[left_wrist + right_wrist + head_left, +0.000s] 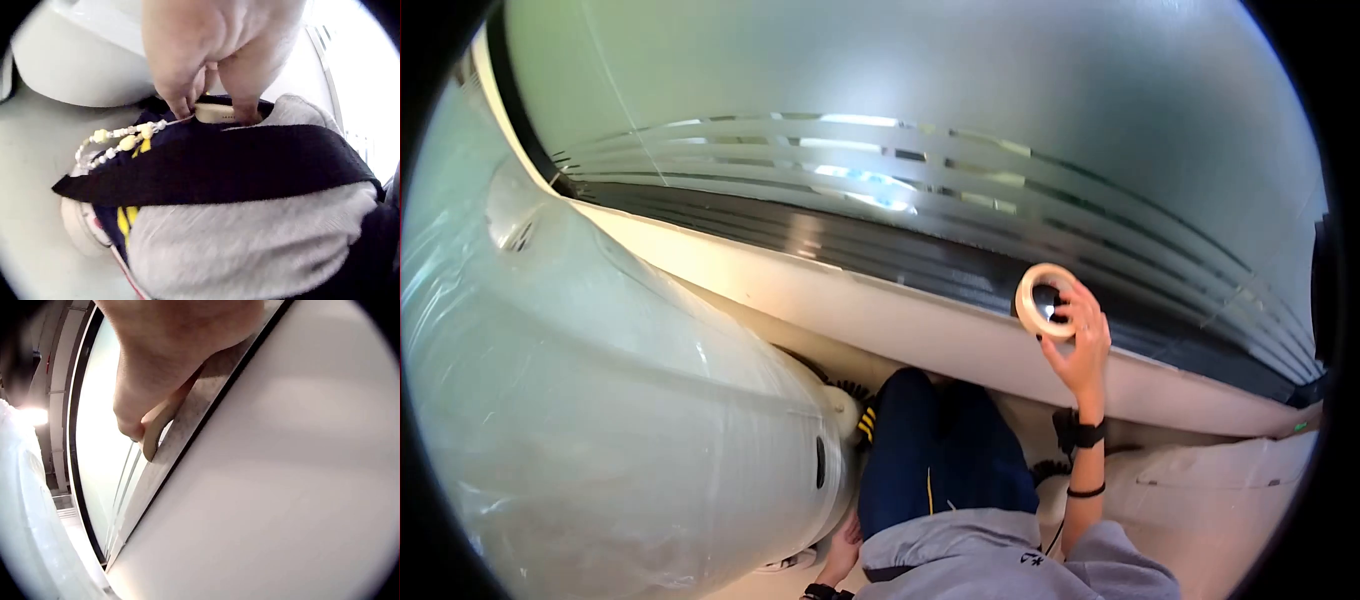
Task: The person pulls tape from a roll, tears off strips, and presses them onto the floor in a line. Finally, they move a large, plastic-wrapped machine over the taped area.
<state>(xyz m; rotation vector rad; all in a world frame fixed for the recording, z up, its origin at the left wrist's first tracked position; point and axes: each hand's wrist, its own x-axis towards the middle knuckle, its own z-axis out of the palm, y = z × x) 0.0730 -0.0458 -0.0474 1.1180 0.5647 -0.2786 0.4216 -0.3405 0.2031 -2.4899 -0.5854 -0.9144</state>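
Note:
In the head view, my right hand [1085,335] grips a roll of pale masking tape [1030,300], fingers through its hole and thumb on the outer edge. The roll stands on edge over the dark window sill [880,262]. From the right wrist, the tape [152,440] shows edge-on below the hand [181,350]. My left hand [842,550] is low beside the hip. In the left wrist view, that hand [219,44] pinches a cream-edged phone [215,114] at the dark trousers' pocket, with most of it hidden. A beaded strap [128,139] hangs beside it.
A frosted window [900,60] with clear stripes rises behind the sill. A big plastic-wrapped white object [630,400] stands close on the left, another wrapped one [1200,500] on the right. A white ledge [850,290] runs under the sill, in front of the legs.

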